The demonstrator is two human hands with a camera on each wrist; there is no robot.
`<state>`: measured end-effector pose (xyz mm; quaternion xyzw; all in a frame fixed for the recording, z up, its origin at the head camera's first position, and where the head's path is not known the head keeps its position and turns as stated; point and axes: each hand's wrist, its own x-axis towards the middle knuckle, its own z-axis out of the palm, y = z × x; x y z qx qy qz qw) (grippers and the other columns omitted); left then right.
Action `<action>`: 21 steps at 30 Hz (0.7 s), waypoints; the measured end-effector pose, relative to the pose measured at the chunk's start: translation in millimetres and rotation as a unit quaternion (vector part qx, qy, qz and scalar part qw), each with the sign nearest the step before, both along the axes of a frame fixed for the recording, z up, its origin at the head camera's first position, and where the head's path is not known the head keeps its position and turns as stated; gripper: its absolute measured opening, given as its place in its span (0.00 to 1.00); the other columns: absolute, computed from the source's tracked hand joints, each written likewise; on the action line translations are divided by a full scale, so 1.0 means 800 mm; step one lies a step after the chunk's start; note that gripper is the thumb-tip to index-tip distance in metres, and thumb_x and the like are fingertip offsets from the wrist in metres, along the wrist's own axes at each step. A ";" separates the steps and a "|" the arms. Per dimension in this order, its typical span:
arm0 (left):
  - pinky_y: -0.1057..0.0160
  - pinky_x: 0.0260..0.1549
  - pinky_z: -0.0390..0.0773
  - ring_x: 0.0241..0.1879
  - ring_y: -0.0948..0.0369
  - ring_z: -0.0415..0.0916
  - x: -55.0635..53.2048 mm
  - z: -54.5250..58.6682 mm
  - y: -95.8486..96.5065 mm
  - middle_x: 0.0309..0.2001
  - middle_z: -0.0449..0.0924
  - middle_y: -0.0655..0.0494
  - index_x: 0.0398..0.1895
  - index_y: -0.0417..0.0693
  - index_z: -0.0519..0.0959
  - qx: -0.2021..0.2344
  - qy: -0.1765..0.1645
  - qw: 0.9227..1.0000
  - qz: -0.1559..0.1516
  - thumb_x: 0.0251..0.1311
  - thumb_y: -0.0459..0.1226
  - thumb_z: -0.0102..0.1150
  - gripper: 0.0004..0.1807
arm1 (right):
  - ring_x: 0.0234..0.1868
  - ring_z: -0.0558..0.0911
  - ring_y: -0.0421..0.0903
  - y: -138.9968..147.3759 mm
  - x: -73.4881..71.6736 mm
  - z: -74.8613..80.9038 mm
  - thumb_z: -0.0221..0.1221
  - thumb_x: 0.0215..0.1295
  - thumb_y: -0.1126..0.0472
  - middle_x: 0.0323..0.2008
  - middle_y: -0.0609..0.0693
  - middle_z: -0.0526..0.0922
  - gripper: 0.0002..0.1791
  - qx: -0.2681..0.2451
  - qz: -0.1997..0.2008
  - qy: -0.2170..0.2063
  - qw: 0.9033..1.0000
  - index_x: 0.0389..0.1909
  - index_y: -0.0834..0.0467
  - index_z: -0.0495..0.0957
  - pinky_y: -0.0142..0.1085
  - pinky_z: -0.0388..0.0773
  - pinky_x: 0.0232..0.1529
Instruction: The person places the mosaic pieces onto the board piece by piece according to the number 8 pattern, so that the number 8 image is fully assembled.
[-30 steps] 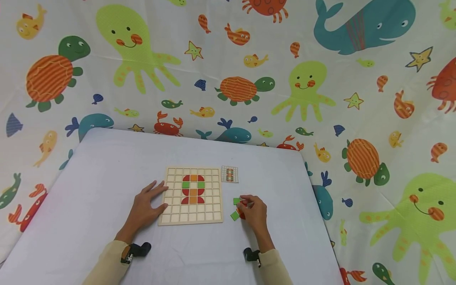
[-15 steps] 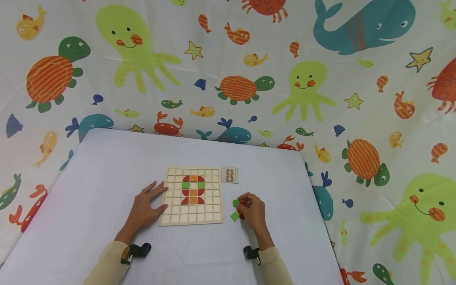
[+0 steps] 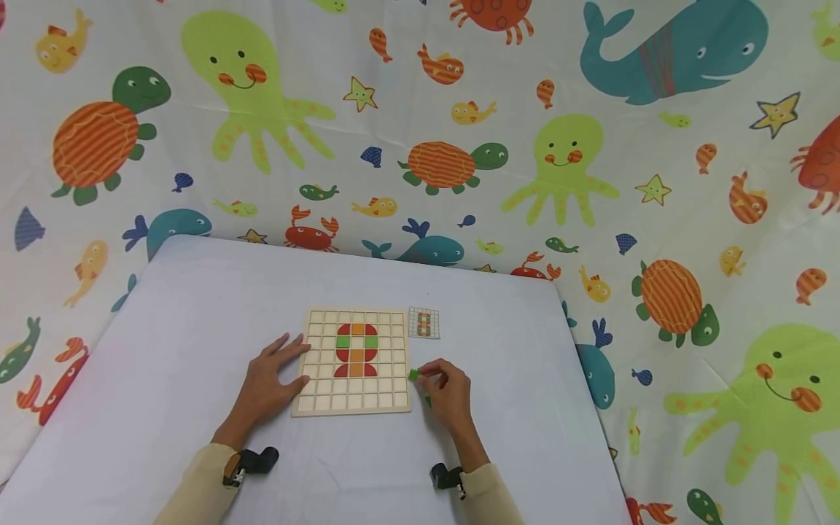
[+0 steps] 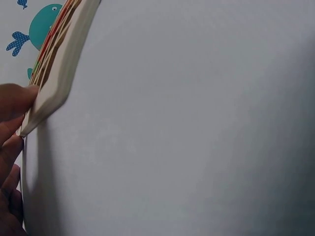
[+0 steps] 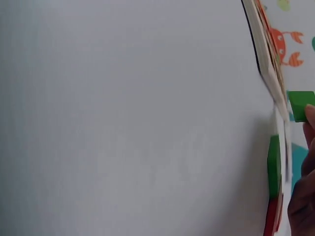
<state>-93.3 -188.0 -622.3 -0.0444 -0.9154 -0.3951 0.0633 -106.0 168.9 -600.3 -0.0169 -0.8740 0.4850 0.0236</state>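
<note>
A wooden grid board (image 3: 328,401) lies on the white table, with red rounded, green square and orange square tiles (image 3: 356,356) set in its middle cells. My left hand (image 3: 259,383) rests at the board's left edge, fingers spread; the left wrist view has the thumb (image 4: 19,101) against the frame. Just off the board's right edge, my right hand (image 3: 449,394) pinches a green square tile (image 3: 413,375) between thumb and fingertips. In the right wrist view that tile (image 5: 299,104) is raised above the table. Beneath the hand lie another green tile (image 5: 274,167) and a red piece (image 5: 272,214), mostly hidden in the head view.
A small pattern card (image 3: 424,323) with a printed grid lies beside the board's upper right corner. Behind the table (image 3: 216,292) hangs a curtain (image 3: 367,270) printed with sea animals. Each wrist carries a small black camera (image 3: 259,461).
My right hand has lifted a green tile from the loose pieces and carried it left to the board's edge. The left hand stays where it was.
</note>
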 end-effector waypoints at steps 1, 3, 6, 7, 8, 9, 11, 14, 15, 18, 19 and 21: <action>0.22 0.69 0.62 0.78 0.33 0.60 0.000 0.001 0.000 0.76 0.72 0.40 0.69 0.45 0.80 0.000 0.002 1.000 0.000 0.57 0.34 0.74 0.34 | 0.24 0.73 0.39 -0.005 0.001 0.001 0.74 0.62 0.66 0.33 0.43 0.88 0.11 -0.007 0.004 -0.001 1.000 0.36 0.45 0.88 0.28 0.69 0.23; 0.21 0.69 0.62 0.78 0.33 0.60 0.000 0.002 0.001 0.76 0.72 0.39 0.69 0.45 0.79 0.000 0.001 1.000 -0.001 0.57 0.35 0.74 0.33 | 0.24 0.73 0.38 -0.015 0.003 0.002 0.74 0.62 0.66 0.34 0.44 0.89 0.11 -0.016 0.014 0.000 1.000 0.36 0.45 0.88 0.28 0.69 0.24; 0.21 0.69 0.62 0.78 0.33 0.60 0.000 0.002 0.001 0.76 0.73 0.40 0.69 0.45 0.80 0.000 0.001 1.000 -0.001 0.57 0.35 0.74 0.33 | 0.25 0.73 0.38 -0.031 0.004 0.006 0.74 0.62 0.65 0.34 0.44 0.90 0.10 -0.024 0.033 0.005 0.999 0.37 0.46 0.89 0.28 0.70 0.25; 0.21 0.69 0.62 0.78 0.33 0.60 0.000 0.002 0.001 0.76 0.73 0.40 0.69 0.45 0.79 0.000 -0.001 1.000 -0.002 0.57 0.35 0.74 0.34 | 0.25 0.73 0.37 -0.037 0.004 0.007 0.74 0.62 0.65 0.34 0.44 0.90 0.10 -0.026 0.039 0.005 0.999 0.37 0.46 0.89 0.28 0.70 0.25; 0.21 0.69 0.62 0.78 0.33 0.59 0.000 0.002 0.001 0.76 0.72 0.40 0.69 0.46 0.79 0.000 -0.003 1.000 -0.002 0.57 0.35 0.74 0.34 | 0.25 0.73 0.37 -0.042 0.004 0.008 0.74 0.62 0.64 0.34 0.44 0.90 0.09 -0.027 0.045 0.005 0.999 0.37 0.46 0.90 0.28 0.69 0.25; 0.21 0.69 0.62 0.79 0.33 0.59 0.000 0.001 0.001 0.76 0.72 0.40 0.69 0.46 0.80 -0.001 -0.002 1.000 -0.002 0.57 0.35 0.74 0.34 | 0.25 0.73 0.37 -0.048 0.005 0.009 0.74 0.62 0.64 0.34 0.44 0.90 0.08 -0.029 0.050 0.004 0.998 0.37 0.46 0.90 0.28 0.69 0.25; 0.22 0.70 0.62 0.79 0.33 0.59 0.000 0.001 0.000 0.76 0.72 0.40 0.69 0.46 0.80 -0.003 -0.003 1.000 -0.003 0.57 0.35 0.74 0.34 | 0.25 0.72 0.37 -0.060 0.005 0.012 0.74 0.63 0.63 0.33 0.44 0.90 0.07 -0.032 0.058 0.000 0.998 0.37 0.46 0.90 0.27 0.69 0.24; 0.21 0.69 0.61 0.79 0.33 0.60 0.000 0.001 -0.001 0.76 0.73 0.40 0.69 0.46 0.80 -0.002 0.000 1.000 -0.003 0.56 0.34 0.75 0.34 | 0.26 0.73 0.37 -0.078 0.005 0.015 0.74 0.63 0.61 0.32 0.43 0.89 0.06 -0.033 0.070 -0.006 0.997 0.38 0.46 0.90 0.27 0.69 0.25; 0.21 0.69 0.61 0.78 0.33 0.60 0.000 0.001 -0.001 0.76 0.73 0.40 0.69 0.45 0.80 -0.001 0.001 1.000 -0.003 0.56 0.34 0.75 0.34 | 0.26 0.73 0.37 -0.083 0.006 0.015 0.74 0.64 0.61 0.32 0.43 0.89 0.06 -0.032 0.073 -0.008 0.997 0.38 0.46 0.90 0.26 0.69 0.25; 0.21 0.69 0.61 0.78 0.33 0.60 0.000 0.001 -0.001 0.75 0.73 0.40 0.69 0.46 0.80 0.000 0.003 1.000 -0.002 0.56 0.35 0.75 0.34 | 0.27 0.73 0.37 -0.099 0.006 0.017 0.74 0.64 0.61 0.32 0.41 0.89 0.06 -0.025 0.083 -0.016 0.996 0.38 0.46 0.91 0.26 0.69 0.25; 0.21 0.69 0.61 0.78 0.32 0.60 0.000 0.001 0.000 0.75 0.73 0.40 0.69 0.45 0.80 0.000 0.005 1.000 -0.002 0.56 0.34 0.75 0.34 | 0.27 0.73 0.37 -0.104 0.006 0.018 0.74 0.64 0.60 0.31 0.40 0.88 0.06 -0.021 0.085 -0.020 0.996 0.38 0.45 0.91 0.26 0.69 0.26; 0.20 0.68 0.61 0.78 0.32 0.60 0.000 0.001 0.000 0.75 0.73 0.40 0.69 0.45 0.80 0.001 0.005 1.000 -0.002 0.56 0.35 0.75 0.34 | 0.27 0.73 0.36 -0.113 0.005 0.018 0.75 0.63 0.61 0.31 0.40 0.88 0.05 -0.011 0.091 -0.020 0.996 0.37 0.46 0.91 0.26 0.70 0.26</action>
